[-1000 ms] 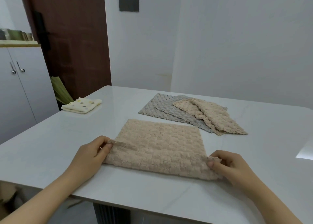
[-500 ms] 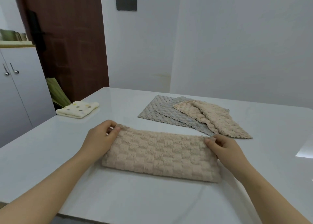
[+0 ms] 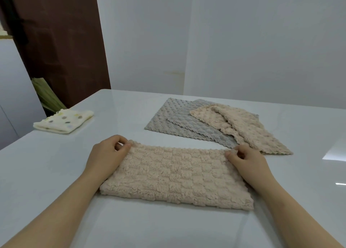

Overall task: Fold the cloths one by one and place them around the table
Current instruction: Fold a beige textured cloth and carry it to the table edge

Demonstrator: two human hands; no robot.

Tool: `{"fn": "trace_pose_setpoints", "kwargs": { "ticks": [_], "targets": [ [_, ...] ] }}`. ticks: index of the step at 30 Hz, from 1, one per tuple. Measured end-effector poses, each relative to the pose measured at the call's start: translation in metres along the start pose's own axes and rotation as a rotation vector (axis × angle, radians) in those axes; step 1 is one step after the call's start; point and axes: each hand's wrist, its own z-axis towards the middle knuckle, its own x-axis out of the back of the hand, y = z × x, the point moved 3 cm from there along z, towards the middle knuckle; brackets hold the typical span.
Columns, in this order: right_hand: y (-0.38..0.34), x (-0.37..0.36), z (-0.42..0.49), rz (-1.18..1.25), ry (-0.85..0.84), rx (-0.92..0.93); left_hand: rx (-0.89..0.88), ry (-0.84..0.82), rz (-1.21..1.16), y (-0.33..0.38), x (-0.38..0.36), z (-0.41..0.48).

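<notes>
Pinching the far corners of the beige cloth (image 3: 176, 174): left hand (image 3: 106, 154) on the left corner, right hand (image 3: 249, 163) on the right, fingers curled onto fabric. Lying flat on the worktop (image 3: 56, 163), already halved, long axis left-right between the hands. Equally near both; likely folding end to end next.

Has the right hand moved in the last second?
Yes. The right hand moved forward toward the flat grey textured cloths, folding the fluffy beige cloth in half.
</notes>
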Motion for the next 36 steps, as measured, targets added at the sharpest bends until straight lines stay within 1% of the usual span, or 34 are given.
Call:
{"fn": "trace_pose_setpoints", "kwargs": {
  "ticks": [9,13,16,21,29,31,33,36],
  "targets": [
    [0.002,-0.003,0.002,-0.164,0.039,0.036,-0.010,-0.003,0.282,0.004,-0.006,-0.004],
    [0.002,-0.005,0.003,-0.231,0.038,0.069,-0.006,0.004,0.296,0.004,-0.005,-0.004],
    [0.005,-0.009,0.004,-0.265,0.005,0.096,0.002,-0.024,0.292,0.002,-0.006,-0.004],
    [0.010,-0.014,0.006,-0.265,-0.057,0.094,0.005,-0.121,0.215,0.001,-0.011,-0.003],
    [0.008,-0.013,0.010,-0.225,-0.113,0.088,-0.016,-0.206,0.096,0.004,-0.008,-0.003],
    [0.008,-0.013,0.009,-0.225,-0.123,0.089,-0.023,-0.193,0.058,0.006,-0.008,-0.003],
    [0.008,-0.013,0.009,-0.213,-0.106,0.114,-0.022,-0.142,-0.012,0.008,-0.008,-0.004],
    [0.004,-0.009,0.008,-0.131,-0.050,0.152,0.052,-0.072,-0.259,0.011,-0.005,-0.003]
  ]
}}
